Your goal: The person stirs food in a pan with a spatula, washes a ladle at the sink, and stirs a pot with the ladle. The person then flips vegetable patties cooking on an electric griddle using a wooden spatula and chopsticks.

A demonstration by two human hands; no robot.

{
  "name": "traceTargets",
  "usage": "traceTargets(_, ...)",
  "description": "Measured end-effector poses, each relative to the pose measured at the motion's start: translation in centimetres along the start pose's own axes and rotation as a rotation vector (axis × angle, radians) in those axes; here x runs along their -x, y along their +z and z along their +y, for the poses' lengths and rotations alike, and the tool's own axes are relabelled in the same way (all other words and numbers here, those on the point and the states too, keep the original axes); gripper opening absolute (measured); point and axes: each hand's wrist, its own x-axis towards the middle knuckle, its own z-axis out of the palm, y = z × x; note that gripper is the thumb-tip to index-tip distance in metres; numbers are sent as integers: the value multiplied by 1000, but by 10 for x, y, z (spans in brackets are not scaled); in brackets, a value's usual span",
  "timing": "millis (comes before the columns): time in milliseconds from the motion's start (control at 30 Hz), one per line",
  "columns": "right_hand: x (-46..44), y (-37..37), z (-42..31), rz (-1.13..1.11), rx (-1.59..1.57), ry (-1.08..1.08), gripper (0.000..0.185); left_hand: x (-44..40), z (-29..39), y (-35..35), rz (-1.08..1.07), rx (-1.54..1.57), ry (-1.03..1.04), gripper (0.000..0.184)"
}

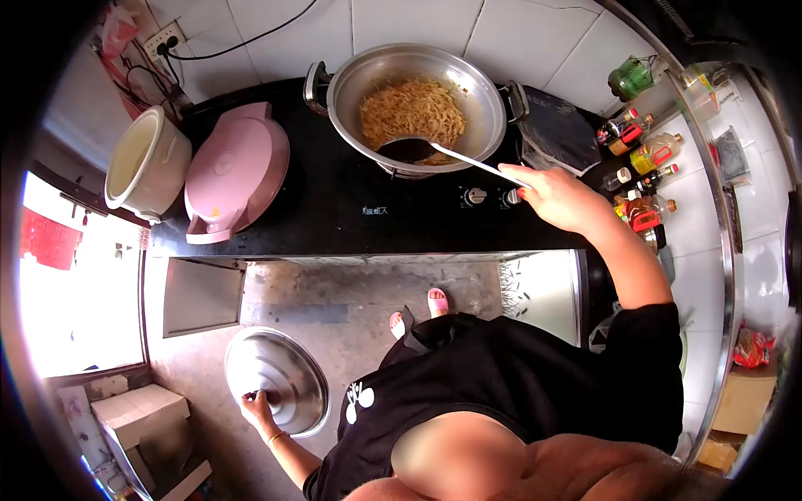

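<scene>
My right hand (547, 194) is closed around the pale handle of a spatula (468, 159). Its dark, rounded head rests at the near edge of brown, shredded food (413, 113), which looks like noodles. The food lies in a wide two-handled metal wok (480, 100) on the black stove. Low on the left, away from the stove, my left hand (257, 411) grips the dark knob of a round metal lid (292, 367). The knob is partly hidden by my fingers. The lid is held over the floor.
A pink round electric appliance (236, 171) and a cream pot (150, 159) stand left of the wok. Several sauce and oil bottles (656, 154) line the right side. Stove knobs (474, 196) sit in front. A cardboard box (146, 417) is at lower left.
</scene>
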Motion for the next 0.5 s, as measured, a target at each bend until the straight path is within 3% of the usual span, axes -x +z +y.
traceTargets(100, -47, 24, 33, 34, 16, 107, 42, -1, 24, -23, 40, 18, 30, 39)
traceTargets(167, -75, 35, 60, 168, 37, 10, 44, -1, 45, -41, 84, 6, 48, 38)
traceTargets(333, -95, 29, 69, 303, 23, 58, 48, -2, 90, -91, 119, 144, 159, 36)
traceTargets(500, -76, 29, 75, 138, 105, -27, 47, -3, 167, -139, 207, 90, 393, 34)
